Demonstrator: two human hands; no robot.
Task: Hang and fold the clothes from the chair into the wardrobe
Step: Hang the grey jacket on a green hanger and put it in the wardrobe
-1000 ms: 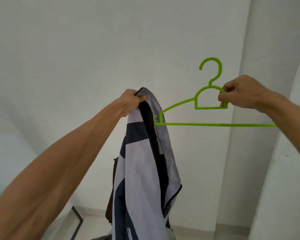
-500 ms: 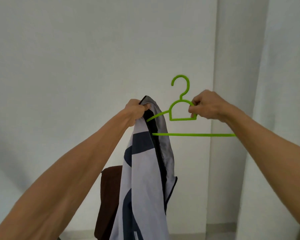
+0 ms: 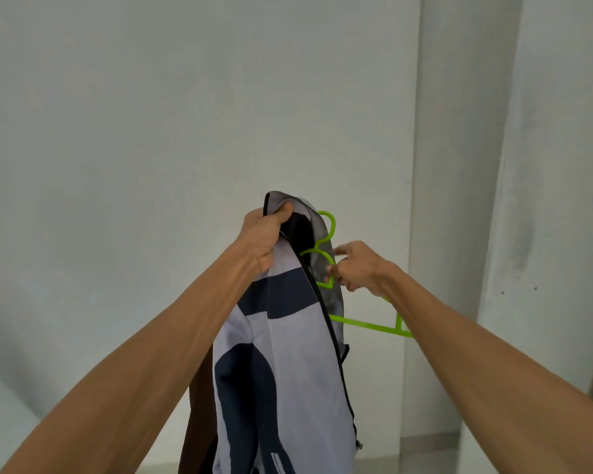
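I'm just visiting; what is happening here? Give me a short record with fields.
left hand: grips the top of the grey and navy fabric jacket, holding it up
right hand: pinches the bright green plastic hanger at its neck
hanger: one end hidden by the jacket
behind: dark brown cloth, pale wall

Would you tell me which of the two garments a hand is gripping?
The grey-and-navy jacket, gripped at its top by the left hand; the brown garment behind is untouched.

I see garment (image 3: 288,371): pale lilac-grey, broad curved navy bands, black edging. Hanger (image 3: 367,325): bright lime green. Cloth (image 3: 199,422) behind: dark brown. Wall (image 3: 151,114): plain off-white.
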